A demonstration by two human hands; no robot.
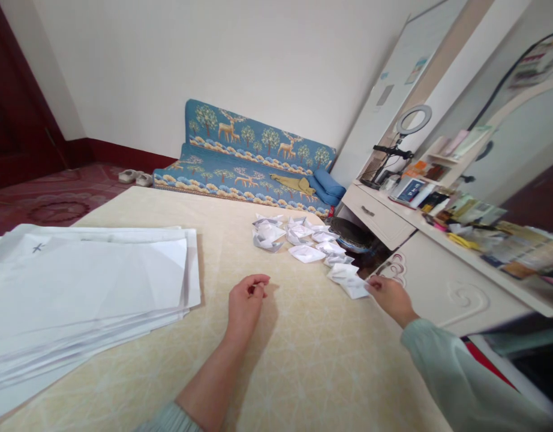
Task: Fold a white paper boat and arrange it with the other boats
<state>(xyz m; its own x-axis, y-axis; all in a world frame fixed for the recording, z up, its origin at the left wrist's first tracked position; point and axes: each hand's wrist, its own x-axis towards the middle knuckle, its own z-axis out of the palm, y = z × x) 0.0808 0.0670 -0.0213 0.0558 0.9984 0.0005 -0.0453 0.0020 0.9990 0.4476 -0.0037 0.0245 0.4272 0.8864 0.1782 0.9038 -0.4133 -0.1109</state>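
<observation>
Folded white paper boats stand in a cluster of short rows on the far right part of the table. At the near end of the right row, my right hand pinches the edge of a paper boat, which touches or nearly touches the one behind it. My left hand is over the middle of the table, its fingers curled in toward the thumb, with nothing visible in them. A thick stack of white paper sheets lies to its left, the top sheet bearing a small dark mark.
The table has a pale yellow patterned cover. Beyond it stands a low blue sofa with a deer print. A cream dressing table crowded with bottles and boxes is at the right, with a dark round basin beside it.
</observation>
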